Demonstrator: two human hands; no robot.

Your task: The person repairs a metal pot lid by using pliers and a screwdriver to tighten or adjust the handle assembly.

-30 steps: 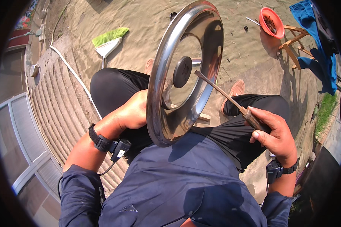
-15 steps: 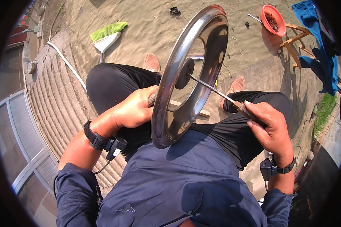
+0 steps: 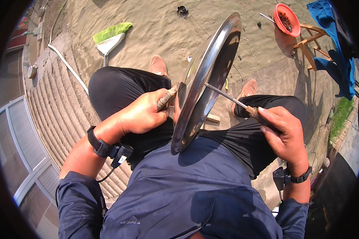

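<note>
- At the left, a white hose [image 3: 70, 69] lies along the edge of the ribbed ground [image 3: 64, 103].
- Next comes a broom [image 3: 111, 38] with green bristles and a white head, lying on the ground.
- The left hand [image 3: 141, 113] is clamped on a worn, pale handle [image 3: 167, 98]; I cannot tell whether its fingers also touch the lid.
- The round metal lid [image 3: 198, 87] is between the two hands, above the lap, tilted nearly on its edge, with its shiny rim toward the viewer.
- The screwdriver [image 3: 229, 97] points to the inner side of the lid; whether its tip is touching, I cannot tell.
- The right hand [image 3: 283, 133] is closed around the brown handle of the screwdriver.
- Farther right, an orange bowl [image 3: 293, 18] with brown bits is beside a wooden stool [image 3: 308, 56] and a blue cloth [image 3: 335, 75].
</note>
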